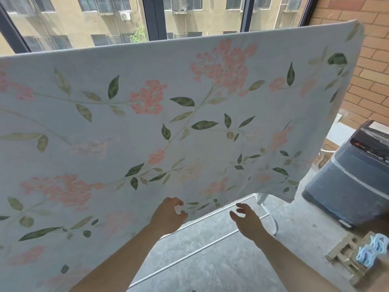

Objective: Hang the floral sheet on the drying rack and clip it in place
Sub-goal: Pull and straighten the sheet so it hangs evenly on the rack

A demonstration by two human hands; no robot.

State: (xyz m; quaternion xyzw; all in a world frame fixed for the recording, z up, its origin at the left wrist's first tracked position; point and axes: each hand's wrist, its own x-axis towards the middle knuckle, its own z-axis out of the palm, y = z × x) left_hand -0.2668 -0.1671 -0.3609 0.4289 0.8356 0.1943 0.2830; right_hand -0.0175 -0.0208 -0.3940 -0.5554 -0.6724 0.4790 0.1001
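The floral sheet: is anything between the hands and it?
Nothing visible. The left hand is already at the lower edge of the floral sheet, fingers curled at the hem. The right hand hangs open just beside that edge, with only air between.

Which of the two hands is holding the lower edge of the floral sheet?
The left hand: its fingers pinch the hem of the pale blue floral sheet. The right hand hovers open beside it, touching nothing.

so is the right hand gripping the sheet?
No. The right hand hangs open below the floral sheet hem, fingers spread, touching nothing.
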